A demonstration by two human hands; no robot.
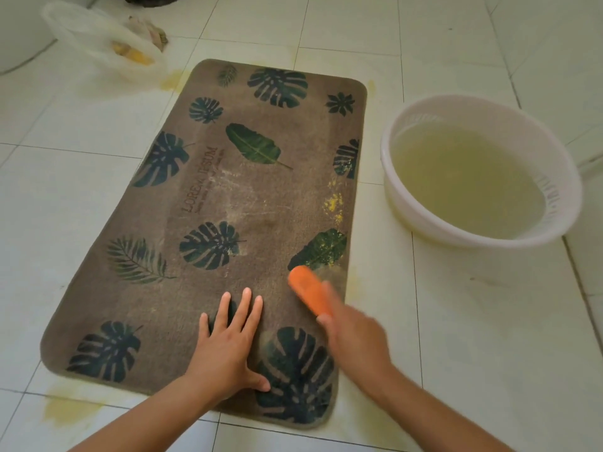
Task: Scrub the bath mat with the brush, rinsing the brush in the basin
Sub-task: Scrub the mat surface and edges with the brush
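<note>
A brown bath mat [261,197] printed with dark green leaves lies on the white tiled floor, with yellow specks along its right side. My left hand [228,347] presses flat on the mat's near end, fingers spread. My right hand [352,337], blurred by motion, grips an orange brush [308,288] that rests on the mat near its right edge, just below a speckled leaf. A white basin [408,194] of cloudy yellowish water stands on the floor to the right of the mat.
A clear plastic bag [98,44] with yellow and brownish contents lies at the far left beyond the mat. Yellow stains mark the tiles near the mat's corners [68,409]. A dark object shows at the top edge.
</note>
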